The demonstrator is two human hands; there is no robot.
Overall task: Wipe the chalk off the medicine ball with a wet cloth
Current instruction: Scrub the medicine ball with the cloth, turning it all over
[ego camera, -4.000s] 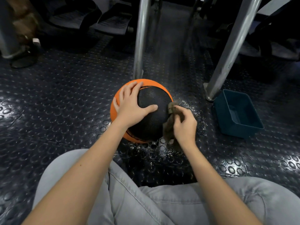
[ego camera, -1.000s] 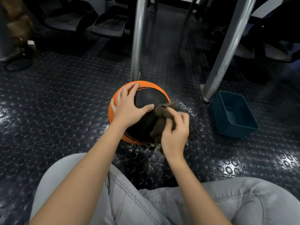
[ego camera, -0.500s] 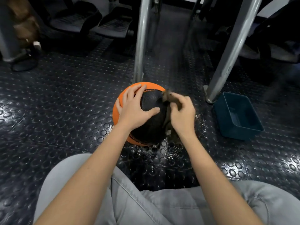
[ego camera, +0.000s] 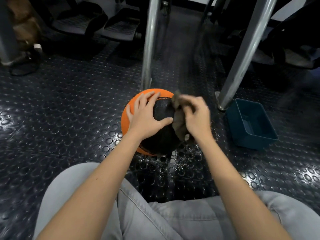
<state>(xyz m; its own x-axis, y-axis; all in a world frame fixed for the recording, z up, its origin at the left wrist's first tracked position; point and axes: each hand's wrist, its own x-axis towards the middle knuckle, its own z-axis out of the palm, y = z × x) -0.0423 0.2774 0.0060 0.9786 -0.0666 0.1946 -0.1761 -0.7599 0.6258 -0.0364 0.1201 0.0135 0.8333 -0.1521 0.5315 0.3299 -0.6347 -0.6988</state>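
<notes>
- The medicine ball point(ego camera: 163, 110) – orange with black panels – is seen just above the middle of the frame, resting on a dark studded rubber floor point(ego camera: 69, 110).
- The left hand point(ego camera: 147, 116) is laid over the top and left of the ball. Its fingers are spread and nearly straight, reaching onto the orange band at the far side, and the thumb is stretched to the right across the black panel. Nothing is gripped by it; the ball is only pressed from above.
- A brownish cloth point(ego camera: 179, 122) is held in the right hand point(ego camera: 197, 118), with the fingers curled over it. The cloth is pressed against the upper right side of the ball, one corner sticking up past the fingertips at the ball's far edge and the rest hanging down the right side under the palm. The right fingers are blurred, so the exact grip cannot be made out.
- The two hands are close together, the left thumb tip lying just beside the cloth.
- A wet patch point(ego camera: 181, 161) with scattered droplets glistens on the floor just below and to the right of the ball.
- A dark blue rectangular tub point(ego camera: 254, 141) is set on the floor at the right of the frame, well apart from the ball.
- Two metal legs are planted behind the ball – an upright one point(ego camera: 149, 44) directly above it in the frame, and a slanted one point(ego camera: 247, 47) whose foot lands just beside the tub's far left corner.
- Grey trousers point(ego camera: 155, 219) fill the bottom of the frame, with both bare forearms reaching up from them.
</notes>
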